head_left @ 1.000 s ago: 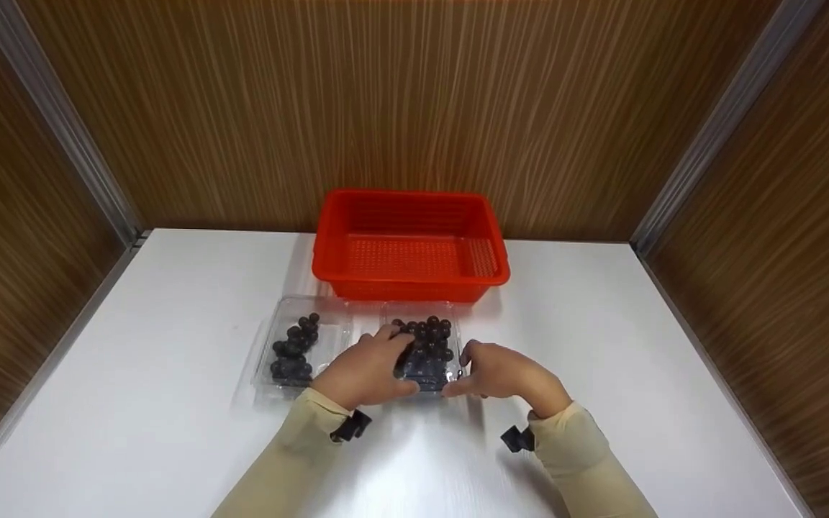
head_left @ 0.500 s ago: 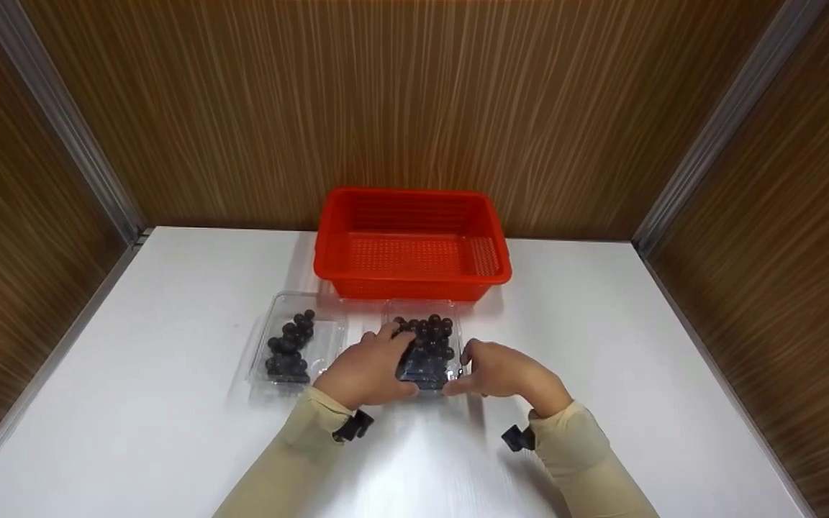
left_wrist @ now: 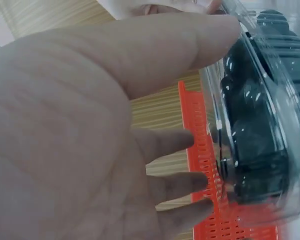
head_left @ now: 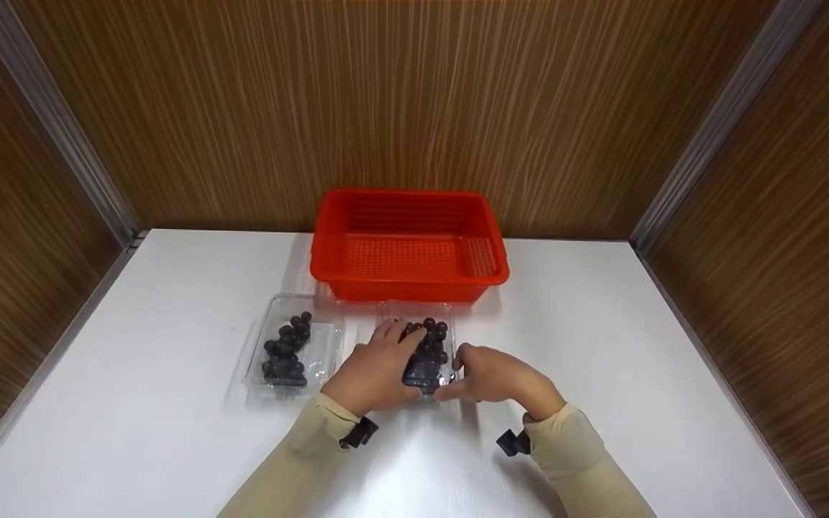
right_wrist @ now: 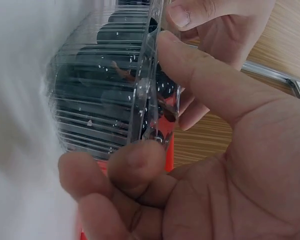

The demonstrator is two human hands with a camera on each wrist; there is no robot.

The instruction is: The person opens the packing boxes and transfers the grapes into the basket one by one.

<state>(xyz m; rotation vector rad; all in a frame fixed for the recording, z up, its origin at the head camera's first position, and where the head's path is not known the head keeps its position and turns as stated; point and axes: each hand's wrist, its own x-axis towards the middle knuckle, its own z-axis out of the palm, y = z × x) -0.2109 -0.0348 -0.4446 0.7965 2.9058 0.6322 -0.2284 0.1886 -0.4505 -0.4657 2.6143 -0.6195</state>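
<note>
A clear plastic box of dark grapes [head_left: 425, 363] stands on the white table, under and between the two hands. My left hand [head_left: 378, 368] lies over its left part, fingers spread and fairly straight across the top, thumb at the near rim. In the left wrist view the thumb [left_wrist: 190, 42] touches the box edge. My right hand [head_left: 497, 375] pinches the near right corner. The right wrist view has its thumb [right_wrist: 190, 65] on the rim and the other fingers [right_wrist: 110, 185] curled at the side. The left hand hides part of the box.
A second clear box of grapes [head_left: 324, 360] stands to the left. Behind both boxes is a red perforated basket [head_left: 407, 291]. Wood-grain panels [head_left: 407, 93] enclose the white table [head_left: 170, 403] at the back and sides.
The left hand has shifted slightly right over the box, covering more of the grapes. The right hand has moved slightly left at its corner. The basket looks unmoved.
</note>
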